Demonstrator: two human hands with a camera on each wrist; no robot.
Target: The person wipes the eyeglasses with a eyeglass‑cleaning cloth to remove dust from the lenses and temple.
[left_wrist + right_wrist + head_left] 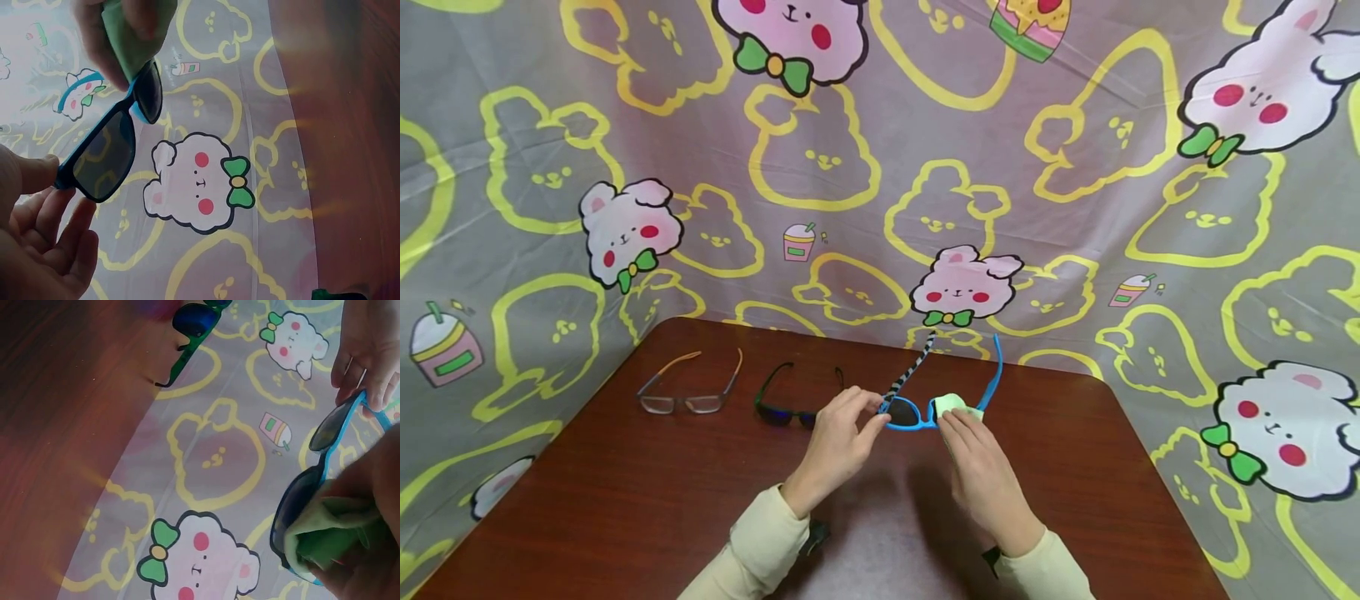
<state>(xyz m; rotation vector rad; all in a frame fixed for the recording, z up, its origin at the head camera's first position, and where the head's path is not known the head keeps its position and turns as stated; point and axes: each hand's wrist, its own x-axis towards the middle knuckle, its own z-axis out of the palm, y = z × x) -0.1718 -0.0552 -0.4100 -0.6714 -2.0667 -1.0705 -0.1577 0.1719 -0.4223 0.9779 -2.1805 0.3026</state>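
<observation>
Blue-framed sunglasses [904, 414] with dark lenses are held up between both hands, one temple striped black and white, the other plain blue. My left hand [838, 442] pinches their left corner, near the hinge, between thumb and fingers; the left wrist view shows this grip on the frame [103, 156]. With my right hand [981, 467] I hold a pale green cloth [951, 404] folded over the right-hand lens. In the right wrist view the cloth [331, 531] wraps that lens's outer end, and my fingers partly hide it.
Clear-lensed eyeglasses [681, 404] with orange-brown temple ends lie at the left of the brown table [625, 500]. Dark green-framed sunglasses [775, 412] lie just left of my left hand, partly behind it. A patterned cloth backdrop [850, 225] stands behind the table.
</observation>
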